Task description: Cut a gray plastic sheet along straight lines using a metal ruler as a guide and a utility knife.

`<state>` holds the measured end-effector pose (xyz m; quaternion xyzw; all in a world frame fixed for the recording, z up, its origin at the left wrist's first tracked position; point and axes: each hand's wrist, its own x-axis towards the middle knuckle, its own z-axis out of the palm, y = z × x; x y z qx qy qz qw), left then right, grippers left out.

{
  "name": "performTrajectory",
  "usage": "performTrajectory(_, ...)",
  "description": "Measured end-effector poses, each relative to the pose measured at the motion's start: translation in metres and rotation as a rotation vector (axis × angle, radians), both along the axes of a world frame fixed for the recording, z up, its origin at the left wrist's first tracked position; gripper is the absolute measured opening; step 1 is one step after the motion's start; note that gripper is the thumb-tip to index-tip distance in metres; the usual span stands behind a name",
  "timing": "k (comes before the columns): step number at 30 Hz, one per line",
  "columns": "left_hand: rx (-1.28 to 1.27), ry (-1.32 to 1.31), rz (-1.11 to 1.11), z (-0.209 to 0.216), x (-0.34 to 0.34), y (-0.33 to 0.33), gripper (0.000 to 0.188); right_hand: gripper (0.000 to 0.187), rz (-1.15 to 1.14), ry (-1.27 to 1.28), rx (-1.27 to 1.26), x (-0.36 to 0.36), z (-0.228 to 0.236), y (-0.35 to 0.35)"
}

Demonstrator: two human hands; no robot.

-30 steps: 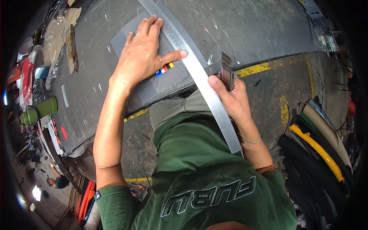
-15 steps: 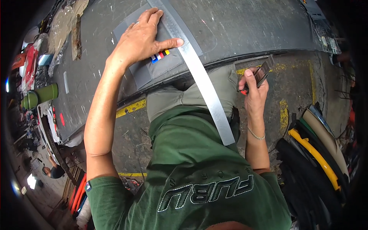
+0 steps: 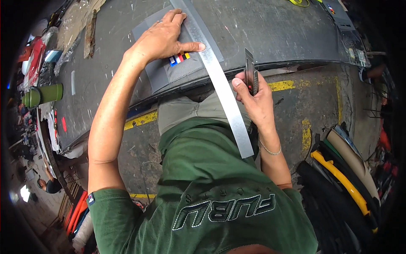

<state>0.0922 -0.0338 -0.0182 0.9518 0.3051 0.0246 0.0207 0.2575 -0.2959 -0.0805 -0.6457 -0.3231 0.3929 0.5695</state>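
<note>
My left hand (image 3: 163, 41) lies spread on a grey sheet piece (image 3: 187, 70), its thumb and fingertips pressing along a long metal ruler (image 3: 228, 103). The ruler crosses the sheet and sticks out past the table edge toward my body. Beside the palm, a small patch of coloured flags (image 3: 179, 59) shows on the sheet, partly covered by the hand. In my right hand (image 3: 260, 103) is a utility knife (image 3: 250, 67), held upright with its blade pointing away from me. The knife is just right of the ruler, by the table edge, apart from the sheet.
The dark worktable (image 3: 270, 34) is scuffed. A green bottle (image 3: 42, 95) lies at its left, near plastic-wrapped items and a wooden strip (image 3: 90, 34). Rolls of material (image 3: 342, 178) stand on the floor at right. Another person (image 3: 50, 184) is at far left.
My right hand has brought the knife leftward, closer to the ruler, and its blade now points more straight ahead. My left hand stays on the ruler and sheet.
</note>
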Motion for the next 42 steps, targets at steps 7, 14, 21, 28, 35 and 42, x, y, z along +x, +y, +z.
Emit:
performTrajectory(7, -0.105, 0.081, 0.064, 0.012, 0.004, -0.001, 0.13, 0.03, -0.017, -0.203, 0.114, 0.0, 0.006, -0.003)
performTrajectory(14, -0.03, 0.014, -0.033, 0.008, 0.001, 0.001, 0.132, 0.063, 0.065, -0.333, 0.087, 0.001, 0.054, 0.017)
performTrajectory(21, -0.077, 0.0, -0.075, 0.013, 0.004, 0.001, 0.125, 0.061, 0.157, -0.816, 0.202, -0.003, 0.074, 0.096)
performTrajectory(28, -0.035, -0.043, -0.095, 0.011, 0.001, -0.003, 0.113, 0.057, 0.191, -0.902, -0.054, -0.011, 0.072, 0.144)
performTrajectory(35, -0.006, -0.126, -0.107, 0.006, 0.0, -0.004, 0.113, 0.058, 0.204, -0.892, -0.114, -0.011, 0.07, 0.15)
performTrajectory(42, 0.039, -0.138, -0.111, 0.004, -0.001, -0.004, 0.11, 0.059, 0.223, -0.874, -0.13, -0.013, 0.073, 0.152)
